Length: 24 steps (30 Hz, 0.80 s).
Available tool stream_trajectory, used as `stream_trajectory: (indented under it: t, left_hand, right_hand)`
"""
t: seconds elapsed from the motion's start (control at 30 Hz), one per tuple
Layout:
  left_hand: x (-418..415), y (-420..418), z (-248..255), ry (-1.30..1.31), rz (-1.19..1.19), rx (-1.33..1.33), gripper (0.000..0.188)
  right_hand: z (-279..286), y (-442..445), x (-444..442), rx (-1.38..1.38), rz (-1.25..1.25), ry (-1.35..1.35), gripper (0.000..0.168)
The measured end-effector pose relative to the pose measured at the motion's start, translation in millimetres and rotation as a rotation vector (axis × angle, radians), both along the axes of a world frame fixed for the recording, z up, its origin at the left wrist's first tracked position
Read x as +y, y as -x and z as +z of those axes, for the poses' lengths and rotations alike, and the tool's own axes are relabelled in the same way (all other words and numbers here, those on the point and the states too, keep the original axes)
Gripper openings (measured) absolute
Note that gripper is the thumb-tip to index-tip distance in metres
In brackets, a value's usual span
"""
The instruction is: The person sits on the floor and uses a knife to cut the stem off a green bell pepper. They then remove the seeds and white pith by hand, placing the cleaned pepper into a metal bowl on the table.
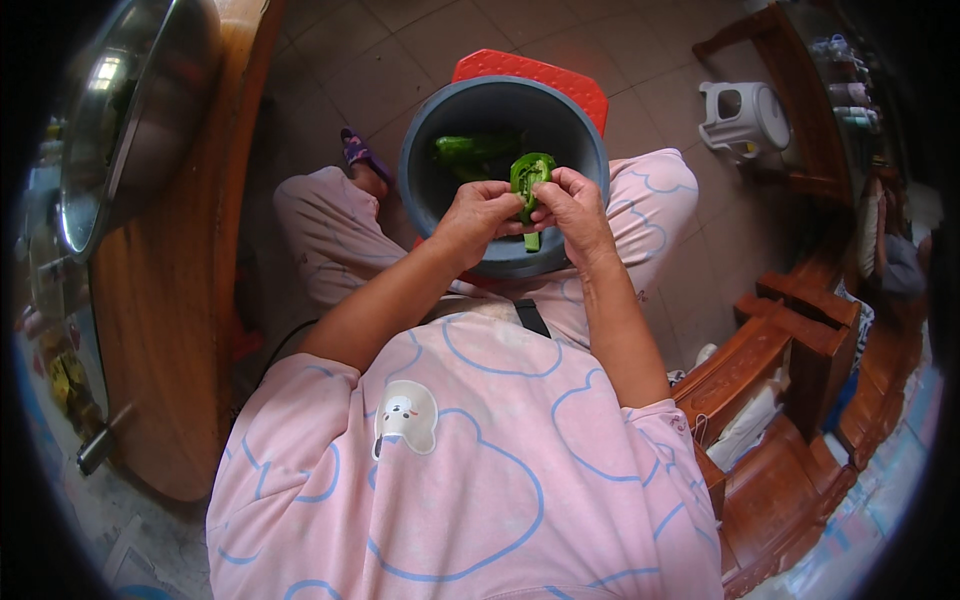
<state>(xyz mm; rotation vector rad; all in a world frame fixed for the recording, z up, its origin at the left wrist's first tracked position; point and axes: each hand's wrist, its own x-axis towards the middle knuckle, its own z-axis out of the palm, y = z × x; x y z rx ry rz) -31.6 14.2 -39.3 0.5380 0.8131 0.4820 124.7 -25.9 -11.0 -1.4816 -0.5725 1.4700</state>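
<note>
Both of my hands hold a split green pepper point(531, 174) over the near part of a grey bucket point(411, 161). Pale seeds and the inner flesh show on its open side. My left hand point(478, 219) pinches the pepper's left edge between thumb and fingers. On the other edge, my right hand point(576, 210) grips with its thumb against the inside. A green strip point(532, 241), perhaps part of the same pepper, hangs below the fingertips. Deeper in the bucket lie whole green peppers point(476, 148), partly in shadow, so how many is unclear.
The bucket rests on a red plastic stool point(540, 69) between my knees. At the left is a wooden table point(169, 330) with a large metal basin point(142, 127). A grey plastic stool point(739, 120) stands at the right, near carved wooden furniture point(750, 360).
</note>
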Motion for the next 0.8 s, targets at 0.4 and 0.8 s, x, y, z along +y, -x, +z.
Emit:
stream_trajectory:
  t: [0.4, 0.8]
  left_hand:
    - [-5.8, -3.0, -0.1, -0.039, 0.045, 0.039, 0.024]
    - [6.8, 8.4, -1.1, 0.261, 0.027, -0.054, 0.018]
  right_hand:
    - [-0.8, -1.2, 4.9, -0.211, 0.137, 0.027, 0.012]
    - [-24.4, -8.9, -11.0, 0.233, 0.057, 0.000, 0.025]
